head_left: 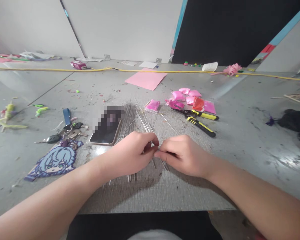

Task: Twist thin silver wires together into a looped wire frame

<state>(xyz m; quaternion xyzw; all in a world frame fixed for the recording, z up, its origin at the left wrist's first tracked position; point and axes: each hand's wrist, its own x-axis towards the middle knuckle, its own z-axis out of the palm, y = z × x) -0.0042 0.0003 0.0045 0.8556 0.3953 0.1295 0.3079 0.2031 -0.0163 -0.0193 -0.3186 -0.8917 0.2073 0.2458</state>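
My left hand (133, 151) and my right hand (187, 155) meet fingertip to fingertip over the table's near middle. Both are closed in a pinch; whatever lies between the fingertips is too small to make out. Thin metal wires (130, 121) lie in a bundle beside and under my left hand, and looser wires (145, 121) reach up to the fingers. A phone (107, 128) rests left of the bundle. Pliers (200, 123) with yellow and black handles lie beyond my right hand, against several pink packets (187, 96) and a red one (198, 104).
Keys (70, 131) and a blue pixel-pattern piece (56, 160) lie at the left. Pink paper (147, 79) is farther back, near a yellow cord (130, 71) crossing the table. A white cup (210, 66) lies at the back; a dark object (293, 123) is at the right.
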